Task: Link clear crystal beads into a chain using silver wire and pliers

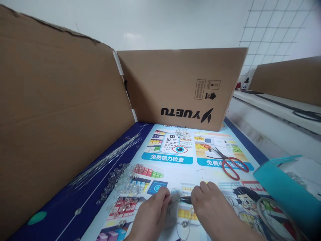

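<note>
Sitting closest is a beaded wire loop [185, 224], left hand [155, 209] pinching a blurry bit of wire [175, 196] and right hand [213, 209] gripping pliers [186, 199] just past it, so mid-job I guess, with loose beads [125, 180] and straight wires [107, 158] yet unused and a wire tangle [182, 133] by the cardboard [155, 80] maybe done.

Matt cardboard is seen in the printed panel [175, 80], glossy transparency in the beads [132, 184], bright metallic shine in the wires [110, 158], dark metal in the pliers [186, 199]!
</note>
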`<state>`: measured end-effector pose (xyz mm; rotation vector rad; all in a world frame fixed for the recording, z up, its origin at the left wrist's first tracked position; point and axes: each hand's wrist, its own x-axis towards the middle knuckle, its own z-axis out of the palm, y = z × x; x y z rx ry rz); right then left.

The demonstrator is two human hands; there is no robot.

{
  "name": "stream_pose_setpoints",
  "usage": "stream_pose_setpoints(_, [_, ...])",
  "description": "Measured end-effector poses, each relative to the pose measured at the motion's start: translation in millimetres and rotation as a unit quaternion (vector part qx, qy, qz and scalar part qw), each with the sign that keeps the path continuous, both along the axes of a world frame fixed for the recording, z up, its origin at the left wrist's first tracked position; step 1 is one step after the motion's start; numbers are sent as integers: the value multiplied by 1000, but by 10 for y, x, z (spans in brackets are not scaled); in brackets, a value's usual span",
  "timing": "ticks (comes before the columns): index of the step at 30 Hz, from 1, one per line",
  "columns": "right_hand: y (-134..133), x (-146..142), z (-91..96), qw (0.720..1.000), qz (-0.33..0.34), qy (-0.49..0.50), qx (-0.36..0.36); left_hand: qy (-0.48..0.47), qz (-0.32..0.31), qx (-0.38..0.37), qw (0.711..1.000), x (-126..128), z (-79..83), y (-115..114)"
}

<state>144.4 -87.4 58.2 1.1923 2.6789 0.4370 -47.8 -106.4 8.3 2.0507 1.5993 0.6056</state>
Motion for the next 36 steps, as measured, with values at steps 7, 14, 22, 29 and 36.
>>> stream_pose_setpoints(7, [61, 34, -68, 999, 42, 2, 27, 35, -8, 32, 999, 1, -40, 24])
stream_pose_setpoints(14, [133, 39, -33, 992, 112, -25, 52, 70, -16, 63, 995, 42, -43, 50])
stream_pose_setpoints(22, [228, 115, 10, 981, 182, -17, 71, 71, -26, 70, 995, 49, -32, 59])
stream_pose_setpoints(29, [354, 125, 41, 982, 183, -10, 41, 42, -30, 55, 997, 34, -25, 79])
stream_pose_setpoints(36, [365, 69, 80, 988, 153, -11, 11, 31, -38, 57, 997, 4, -59, 94])
